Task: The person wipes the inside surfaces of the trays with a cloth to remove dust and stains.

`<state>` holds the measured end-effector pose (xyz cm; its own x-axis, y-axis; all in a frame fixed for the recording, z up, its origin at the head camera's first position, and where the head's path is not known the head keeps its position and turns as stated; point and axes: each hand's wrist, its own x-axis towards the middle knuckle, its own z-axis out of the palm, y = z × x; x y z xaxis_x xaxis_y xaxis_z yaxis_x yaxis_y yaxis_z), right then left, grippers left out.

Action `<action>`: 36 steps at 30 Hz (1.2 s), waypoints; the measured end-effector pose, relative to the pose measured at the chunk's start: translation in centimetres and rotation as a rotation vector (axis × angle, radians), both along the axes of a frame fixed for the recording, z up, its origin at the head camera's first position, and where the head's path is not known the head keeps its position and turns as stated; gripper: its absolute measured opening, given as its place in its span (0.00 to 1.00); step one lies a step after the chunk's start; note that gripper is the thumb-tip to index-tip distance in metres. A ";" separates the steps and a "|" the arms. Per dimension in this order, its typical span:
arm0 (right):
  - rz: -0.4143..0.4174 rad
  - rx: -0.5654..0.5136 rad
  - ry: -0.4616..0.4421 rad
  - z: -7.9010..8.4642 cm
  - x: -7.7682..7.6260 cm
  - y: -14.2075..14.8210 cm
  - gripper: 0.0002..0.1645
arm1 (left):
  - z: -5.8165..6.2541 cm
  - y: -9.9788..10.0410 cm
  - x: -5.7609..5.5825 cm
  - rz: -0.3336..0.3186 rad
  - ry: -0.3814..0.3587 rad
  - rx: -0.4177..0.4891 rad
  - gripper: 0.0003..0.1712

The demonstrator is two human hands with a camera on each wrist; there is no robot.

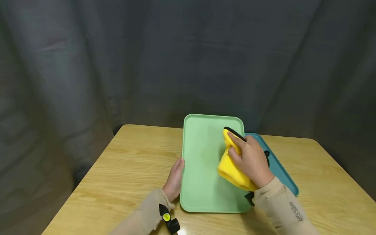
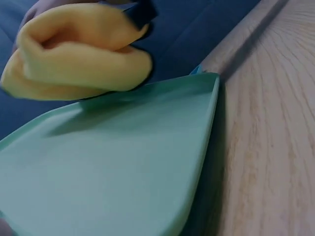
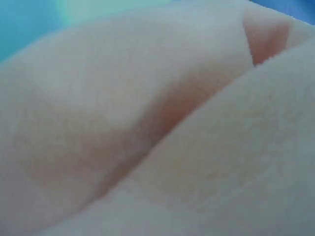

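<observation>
A light green rectangular tray (image 1: 202,160) is held tilted over the table by my left hand (image 1: 175,178), which grips its left edge with the thumb along the rim. My right hand (image 1: 254,160) holds a folded yellow cloth (image 1: 232,170) with black edging, above the tray's right half. Seen from the left wrist, the bunched cloth (image 2: 78,64) hangs near the far rim of the green tray (image 2: 113,162), and its shadow falls on the tray. In the right wrist view, pale blurred folds fill nearly everything, so the fingers cannot be made out.
A blue tray (image 1: 280,169) lies on the wooden table (image 1: 141,153), behind and right of the green one and partly covered by it and my right arm. Small black round parts (image 1: 266,153) show beside the right hand. A dark grey curtain (image 1: 188,58) hangs behind the table.
</observation>
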<state>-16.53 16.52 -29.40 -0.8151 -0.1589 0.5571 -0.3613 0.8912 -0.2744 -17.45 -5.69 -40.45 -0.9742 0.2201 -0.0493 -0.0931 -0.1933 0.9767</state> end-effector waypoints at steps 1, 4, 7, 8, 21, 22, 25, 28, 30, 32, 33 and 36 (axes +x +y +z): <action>0.000 0.009 -0.017 0.2 -0.3 -0.2 0.26 | -0.1 0.2 0.0 0.001 0.002 -0.006 0.36; -0.005 0.062 -0.089 0.6 -1.3 -0.9 0.26 | -0.3 0.8 0.0 -0.007 0.026 0.006 0.36; 0.006 0.127 -0.104 1.0 -2.4 -1.9 0.27 | -0.4 1.2 -0.1 -0.013 0.051 0.034 0.36; 0.013 0.144 -0.093 1.1 -2.8 -2.4 0.26 | -0.5 1.3 -0.1 -0.012 0.058 0.039 0.36; 0.029 0.294 0.043 1.0 -6.4 -7.2 0.24 | -0.6 2.2 -0.5 0.020 0.112 0.038 0.32; 0.026 0.295 0.047 1.0 -6.5 -7.4 0.23 | -0.6 2.3 -0.6 0.024 0.117 0.033 0.32; 0.023 0.298 0.058 0.8 -7.0 -7.8 0.23 | -0.7 2.2 -0.7 0.040 0.124 0.011 0.31; 0.024 0.302 0.066 0.6 -7.3 -8.1 0.23 | -0.8 2.1 -0.7 0.062 0.138 -0.023 0.31; 0.023 0.298 0.065 0.6 -7.3 -8.3 0.22 | -0.8 2.1 -0.8 0.075 0.147 -0.039 0.31; 0.017 0.290 0.055 0.6 -7.3 -8.5 0.22 | -0.9 2.0 -0.8 0.078 0.151 -0.041 0.31; 0.012 0.287 0.048 0.7 -7.3 -8.6 0.22 | -0.9 1.9 -0.8 0.080 0.155 -0.042 0.31; -0.002 0.290 0.015 0.7 -7.3 -8.6 0.22 | -1.0 1.9 -0.7 0.073 0.152 -0.036 0.32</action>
<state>-23.81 7.88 -28.74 -0.8074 -0.3113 0.5012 -0.3613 0.9324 -0.0028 -18.19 -3.79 -41.44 -0.9844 0.1494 0.0927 0.0688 -0.1583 0.9850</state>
